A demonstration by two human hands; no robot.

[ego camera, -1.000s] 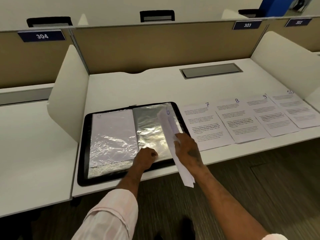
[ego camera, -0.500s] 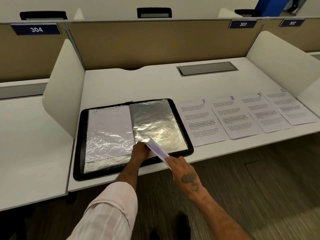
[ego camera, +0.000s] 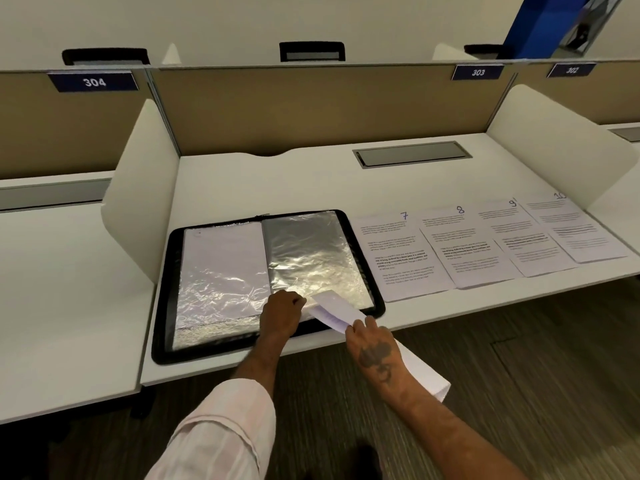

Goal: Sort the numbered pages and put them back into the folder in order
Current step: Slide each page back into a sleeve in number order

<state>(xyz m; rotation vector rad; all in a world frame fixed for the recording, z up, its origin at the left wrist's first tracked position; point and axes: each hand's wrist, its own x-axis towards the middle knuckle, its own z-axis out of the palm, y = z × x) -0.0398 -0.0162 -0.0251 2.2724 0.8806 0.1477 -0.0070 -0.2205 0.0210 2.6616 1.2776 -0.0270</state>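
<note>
Page (ego camera: 333, 310) | long axis slants off folder (ego camera: 162, 306) near edge toward you | your right hand (ego camera: 372, 341) grips it | left hand (ego camera: 282, 313) pinches sleeve (ego camera: 311, 258) alongside

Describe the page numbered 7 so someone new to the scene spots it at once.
On the white desk, right of the open black folder, four white printed pages lie in an overlapping row. The page numbered 7 is the leftmost, beside the folder; its neighbours read 8, 9, 10.

Even indoor light, glare on plastic sleeves (ego camera: 311, 265), wide-angle edge distortion
</note>
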